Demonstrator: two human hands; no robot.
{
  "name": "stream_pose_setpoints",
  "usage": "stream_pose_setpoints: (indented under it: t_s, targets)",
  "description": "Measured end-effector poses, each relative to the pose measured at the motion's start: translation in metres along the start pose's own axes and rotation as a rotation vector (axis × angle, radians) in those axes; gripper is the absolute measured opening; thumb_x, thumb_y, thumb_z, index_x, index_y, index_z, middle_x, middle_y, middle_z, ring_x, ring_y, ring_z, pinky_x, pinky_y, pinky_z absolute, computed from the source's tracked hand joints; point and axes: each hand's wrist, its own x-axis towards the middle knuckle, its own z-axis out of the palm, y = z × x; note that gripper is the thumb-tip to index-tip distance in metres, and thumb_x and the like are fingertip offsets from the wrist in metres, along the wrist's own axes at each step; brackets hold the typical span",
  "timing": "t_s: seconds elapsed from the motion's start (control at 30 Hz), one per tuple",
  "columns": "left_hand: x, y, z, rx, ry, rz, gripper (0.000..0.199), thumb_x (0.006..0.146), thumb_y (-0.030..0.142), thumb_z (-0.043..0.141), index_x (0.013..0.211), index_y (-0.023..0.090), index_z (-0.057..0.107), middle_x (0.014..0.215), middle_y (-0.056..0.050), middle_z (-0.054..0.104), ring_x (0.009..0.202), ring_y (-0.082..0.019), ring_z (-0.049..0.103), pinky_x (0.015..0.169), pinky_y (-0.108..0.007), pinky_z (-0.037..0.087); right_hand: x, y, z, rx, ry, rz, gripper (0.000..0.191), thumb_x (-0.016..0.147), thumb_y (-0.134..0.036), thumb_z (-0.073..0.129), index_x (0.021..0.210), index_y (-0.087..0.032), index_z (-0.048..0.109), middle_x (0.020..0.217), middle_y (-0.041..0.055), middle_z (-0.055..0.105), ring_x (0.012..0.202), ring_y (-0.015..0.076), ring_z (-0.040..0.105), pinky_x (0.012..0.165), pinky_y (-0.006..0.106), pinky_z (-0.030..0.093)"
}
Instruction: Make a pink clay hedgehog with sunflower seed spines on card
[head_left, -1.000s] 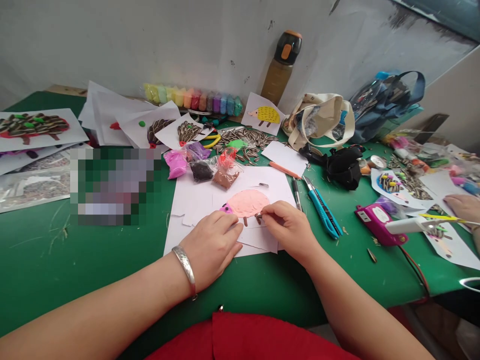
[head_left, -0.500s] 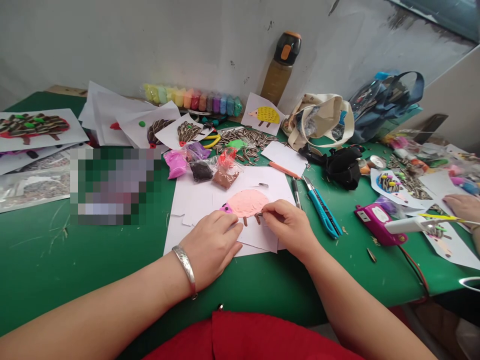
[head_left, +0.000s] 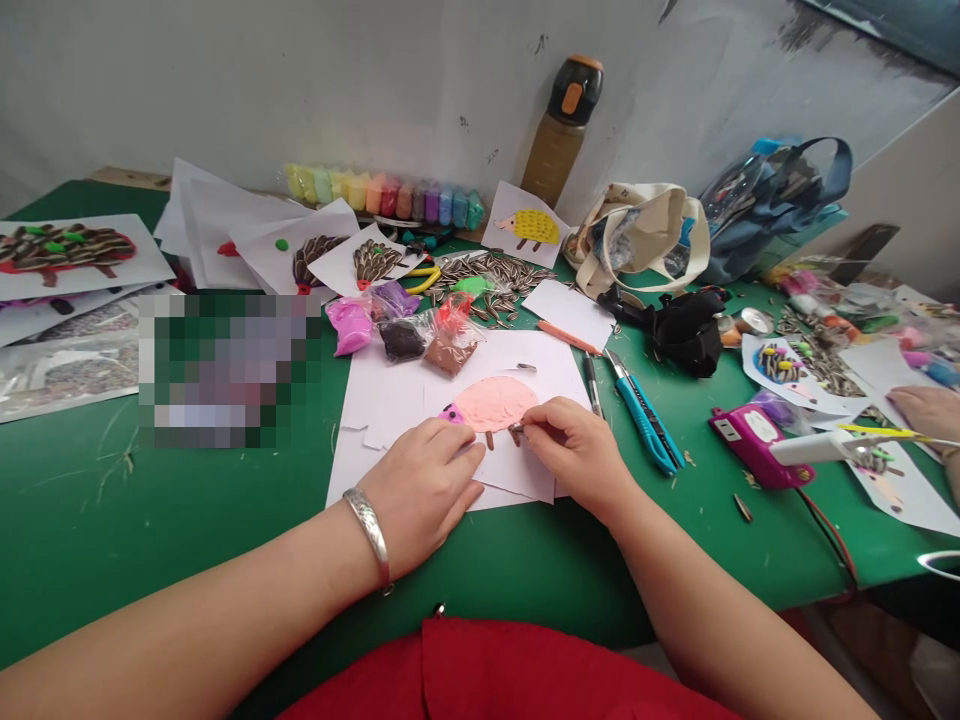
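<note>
A clay hedgehog picture lies on white paper (head_left: 352,470) in front of me, with a peach body (head_left: 496,402), a purple face with black dots (head_left: 451,412) and brown legs (head_left: 490,440). My left hand (head_left: 431,475) rests flat on the sheet, its fingers stretched out and covering part of the face. At the hedgehog's rear, my right hand (head_left: 574,450) pinches thumb and forefinger together beside the back leg. A small dark bit shows at those fingertips, too small to name. One sunflower seed (head_left: 526,367) lies on the paper above the body.
Bags of clay (head_left: 450,350) sit behind the sheet, before a pile of sunflower seeds (head_left: 495,280). To the right are a blue utility knife (head_left: 649,420), a pen (head_left: 592,385) and a magenta glue gun-like device (head_left: 761,448). Another person's hand (head_left: 926,410) is at far right.
The view has shifted very slightly. Both hands stay in nearly the same places on the sheet, with the right fingertips still pinched at the back leg.
</note>
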Motion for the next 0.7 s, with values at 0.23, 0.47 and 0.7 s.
stream_pose_setpoints:
  t_s: [0.23,0.47,0.7]
  targets:
    - [0.0006,0.0008,-0.0008,0.005,-0.010,-0.001,0.025,0.093,0.023,0.047,0.112,0.014,0.059,0.108,-0.012,0.057,0.098,-0.026,0.051,0.088,-0.045,0.048,-0.0011,0.0015,-0.0019,0.029,-0.036,0.010,0.017,0.081,-0.012,0.053,0.081,-0.022,0.067,0.080,0.0009,0.066,0.079,0.0167,0.057,0.073,0.030,0.043]
    - [0.0002,-0.0003,-0.0003,0.008,-0.002,0.007,0.025,0.092,0.023,0.048,0.113,0.014,0.059,0.108,-0.012,0.058,0.099,-0.027,0.052,0.088,-0.045,0.049,-0.0014,0.0005,-0.0030,0.040,-0.043,0.021,0.017,0.081,-0.012,0.053,0.080,-0.023,0.067,0.080,0.0007,0.066,0.080,0.0171,0.058,0.073,0.030,0.043]
    - [0.0003,0.0004,-0.0003,0.004,0.017,0.010,0.025,0.092,0.023,0.049,0.113,0.014,0.059,0.108,-0.013,0.058,0.099,-0.027,0.053,0.087,-0.045,0.049,-0.0016,0.0011,-0.0033,0.042,-0.054,0.011,0.017,0.081,-0.013,0.054,0.080,-0.023,0.067,0.081,0.0010,0.067,0.081,0.0176,0.059,0.074,0.031,0.044]
